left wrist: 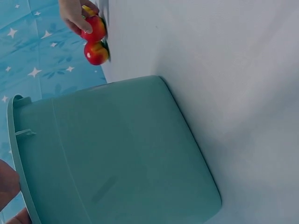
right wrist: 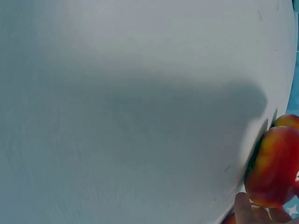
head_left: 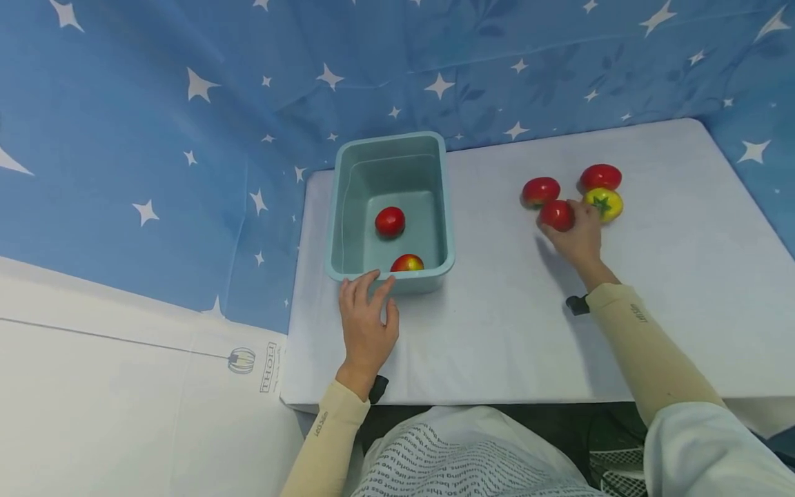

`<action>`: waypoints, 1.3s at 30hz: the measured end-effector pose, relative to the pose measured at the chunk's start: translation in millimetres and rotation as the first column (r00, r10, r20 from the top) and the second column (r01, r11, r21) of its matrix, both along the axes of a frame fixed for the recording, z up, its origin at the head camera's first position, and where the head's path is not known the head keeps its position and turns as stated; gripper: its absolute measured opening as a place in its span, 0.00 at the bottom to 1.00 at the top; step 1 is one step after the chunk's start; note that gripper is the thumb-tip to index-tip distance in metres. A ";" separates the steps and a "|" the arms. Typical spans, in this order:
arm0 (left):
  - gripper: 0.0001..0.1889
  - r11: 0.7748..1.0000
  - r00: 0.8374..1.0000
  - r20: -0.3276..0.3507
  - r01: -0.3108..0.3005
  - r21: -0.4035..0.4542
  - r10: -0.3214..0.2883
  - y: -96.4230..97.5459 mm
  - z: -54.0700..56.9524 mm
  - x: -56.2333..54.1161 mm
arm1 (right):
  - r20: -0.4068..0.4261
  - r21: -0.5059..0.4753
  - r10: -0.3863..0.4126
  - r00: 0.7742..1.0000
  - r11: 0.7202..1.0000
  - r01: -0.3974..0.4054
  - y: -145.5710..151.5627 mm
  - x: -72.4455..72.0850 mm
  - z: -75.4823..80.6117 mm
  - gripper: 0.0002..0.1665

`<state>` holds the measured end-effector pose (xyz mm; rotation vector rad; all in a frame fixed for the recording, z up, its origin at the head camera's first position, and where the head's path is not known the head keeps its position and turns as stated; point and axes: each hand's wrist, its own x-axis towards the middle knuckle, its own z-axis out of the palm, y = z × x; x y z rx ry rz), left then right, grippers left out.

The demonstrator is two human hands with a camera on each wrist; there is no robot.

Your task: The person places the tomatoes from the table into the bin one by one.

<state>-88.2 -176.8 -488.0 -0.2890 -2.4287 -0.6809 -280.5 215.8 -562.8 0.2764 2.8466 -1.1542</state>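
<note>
My left hand (head_left: 368,324) is at the near rim of a blue-green plastic bin (head_left: 450,228), its fingertips touching the rim and the thumb apart from it. In the left wrist view the bin's outer wall (left wrist: 126,154) fills much of the frame. Inside lie a red fruit (head_left: 390,222) and a red-and-yellow one (head_left: 407,262). To the right, my right hand (head_left: 584,238) grips a red fruit (head_left: 557,215) between thumb and fingers. Beside it are another red fruit (head_left: 540,190), a further one (head_left: 601,177) and a yellow fruit (head_left: 604,203) with a green star mark.
A white cloth covers the table (head_left: 497,331). Behind it hangs a blue curtain (head_left: 385,76) with white stars, which also runs down the left side. The person's printed shirt (head_left: 466,455) is at the front edge.
</note>
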 end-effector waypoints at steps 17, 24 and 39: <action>0.18 1.000 1.000 0.004 0.000 -0.011 0.000 -3.0 -2.1 0.3 | 0.078 -0.016 -0.048 0.996 0.999 0.050 -3.1 3.3 2.8 0.55; 0.18 1.000 1.000 -0.008 0.004 -0.007 -0.004 -3.6 -1.1 -0.4 | 0.105 -0.017 -0.020 0.994 1.000 0.022 -4.1 8.7 9.1 0.54; 0.18 1.000 1.000 0.001 0.010 -0.008 -0.010 -4.3 0.6 1.7 | -0.021 -0.126 -0.023 1.000 0.992 0.020 -37.1 17.7 42.1 0.54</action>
